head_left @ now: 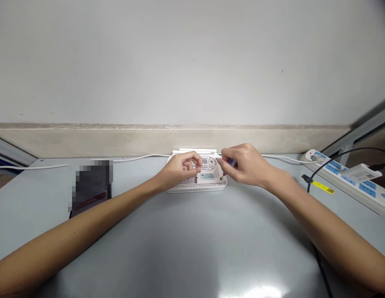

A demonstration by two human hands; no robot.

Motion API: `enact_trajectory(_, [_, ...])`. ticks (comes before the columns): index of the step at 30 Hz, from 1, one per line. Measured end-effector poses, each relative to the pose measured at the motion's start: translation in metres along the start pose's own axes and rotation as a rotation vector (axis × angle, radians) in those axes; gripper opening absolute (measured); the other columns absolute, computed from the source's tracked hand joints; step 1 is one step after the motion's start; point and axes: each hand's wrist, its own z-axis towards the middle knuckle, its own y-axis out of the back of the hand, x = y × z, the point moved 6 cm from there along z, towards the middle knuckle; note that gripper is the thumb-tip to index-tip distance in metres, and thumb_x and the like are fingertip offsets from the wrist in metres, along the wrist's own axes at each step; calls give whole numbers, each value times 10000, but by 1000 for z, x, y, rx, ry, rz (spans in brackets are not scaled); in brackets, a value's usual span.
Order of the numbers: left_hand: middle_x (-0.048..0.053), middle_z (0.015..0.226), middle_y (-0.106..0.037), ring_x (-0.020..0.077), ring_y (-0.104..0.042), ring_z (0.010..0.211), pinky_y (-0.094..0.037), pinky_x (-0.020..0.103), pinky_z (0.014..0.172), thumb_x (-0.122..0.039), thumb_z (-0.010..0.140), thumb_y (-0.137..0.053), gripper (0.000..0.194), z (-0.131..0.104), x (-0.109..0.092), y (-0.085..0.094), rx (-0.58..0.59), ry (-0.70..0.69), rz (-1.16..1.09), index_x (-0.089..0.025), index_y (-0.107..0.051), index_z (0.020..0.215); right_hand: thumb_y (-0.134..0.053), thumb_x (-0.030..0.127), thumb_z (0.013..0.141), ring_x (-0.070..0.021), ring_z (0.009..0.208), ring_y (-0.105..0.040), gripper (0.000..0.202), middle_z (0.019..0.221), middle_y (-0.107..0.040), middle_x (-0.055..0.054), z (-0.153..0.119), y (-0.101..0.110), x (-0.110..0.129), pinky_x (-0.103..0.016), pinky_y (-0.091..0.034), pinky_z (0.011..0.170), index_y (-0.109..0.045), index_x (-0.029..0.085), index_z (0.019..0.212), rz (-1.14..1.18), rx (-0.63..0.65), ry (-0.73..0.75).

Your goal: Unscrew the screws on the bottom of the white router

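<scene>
Right hand (pixel 246 163) has a slim screwdriver (pixel 231 162) pinched in its fingers, blue-purple at the handle with a bit of red lower down, tilted so the low end is at the near right corner of a white router (pixel 207 183). Left hand (pixel 180 169) is over the left part of that same router, fingers curled in with the thumb close to them. Can't tell if there's something tiny in there or if it's just curled up.

The router is lying at the back of the table (pixel 180 244), pretty much mid-width, with its vented, labelled face up. White antennas (pixel 197 150) run along its far edge, near the wall (pixel 192 74).

Further out, there's a white cable (pixel 148 156) off to the left and another white lead (pixel 282 157) going right toward a white power strip (pixel 344 178) with blue sockets. A white adapter (pixel 361 173) sits on that, and a black cord (pixel 323 271) with a yellow tag (pixel 323 187) hangs around there. Over on the left, just past the forearm, is a dark, partly pixelated object; no clue what it is.
</scene>
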Motion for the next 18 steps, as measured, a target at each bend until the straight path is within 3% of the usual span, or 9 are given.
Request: enact_trajectory(18, [-64,550,-376,70,-341,501,-268,187,484,-307,800,-614,145,1,1,0,6,3,4,-187,-571,868,-442,240,841,-88,469,-265,258,502,-372,37,0,0,0,-258,-204,534,-403,187,592,-6,1,-11])
